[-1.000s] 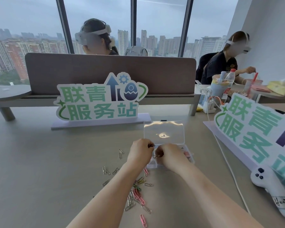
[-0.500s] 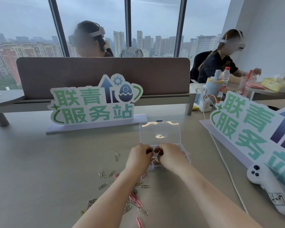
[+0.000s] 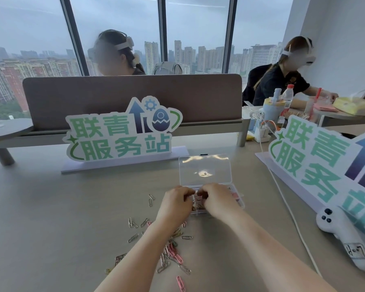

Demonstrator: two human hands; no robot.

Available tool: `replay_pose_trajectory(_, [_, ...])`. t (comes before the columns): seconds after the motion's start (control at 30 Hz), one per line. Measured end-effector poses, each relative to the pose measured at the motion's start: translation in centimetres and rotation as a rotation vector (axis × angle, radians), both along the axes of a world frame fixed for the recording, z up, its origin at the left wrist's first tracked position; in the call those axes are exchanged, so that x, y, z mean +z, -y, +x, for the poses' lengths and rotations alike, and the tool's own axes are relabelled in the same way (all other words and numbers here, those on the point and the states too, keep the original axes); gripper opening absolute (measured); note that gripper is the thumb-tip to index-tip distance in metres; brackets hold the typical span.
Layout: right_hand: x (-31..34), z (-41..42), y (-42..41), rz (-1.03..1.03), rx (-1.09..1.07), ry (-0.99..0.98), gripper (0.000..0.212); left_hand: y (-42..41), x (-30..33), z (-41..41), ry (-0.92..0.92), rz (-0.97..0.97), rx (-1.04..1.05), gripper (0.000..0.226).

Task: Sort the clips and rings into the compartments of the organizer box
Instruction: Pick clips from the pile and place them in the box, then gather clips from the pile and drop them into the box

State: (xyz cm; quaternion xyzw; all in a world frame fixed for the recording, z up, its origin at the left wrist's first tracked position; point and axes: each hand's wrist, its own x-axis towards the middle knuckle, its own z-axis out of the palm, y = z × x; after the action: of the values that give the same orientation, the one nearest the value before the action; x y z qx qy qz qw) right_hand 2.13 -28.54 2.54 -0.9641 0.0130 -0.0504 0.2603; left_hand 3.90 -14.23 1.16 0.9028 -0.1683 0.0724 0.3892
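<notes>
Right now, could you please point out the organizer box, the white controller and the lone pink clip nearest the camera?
organizer box (image 3: pixel 204 170): head view, middle of its raised clear lid.
white controller (image 3: pixel 337 227): head view, on its white body.
pink clip (image 3: pixel 180 283): head view, middle of the clip.

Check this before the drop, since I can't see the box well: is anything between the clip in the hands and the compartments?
Nothing visible blocks it. The left hand and right hand pinch a clip directly above the organizer box, whose clear lid stands open behind.
</notes>
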Motion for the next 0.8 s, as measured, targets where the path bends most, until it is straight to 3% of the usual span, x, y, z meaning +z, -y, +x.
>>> replay_pose_trajectory(0.8, [-1.0, 0.2, -1.2, -0.115, 0.097, 0.052, 0.019, -1.8, -1.3, -0.8, -0.050, 0.126, 0.034, 0.025])
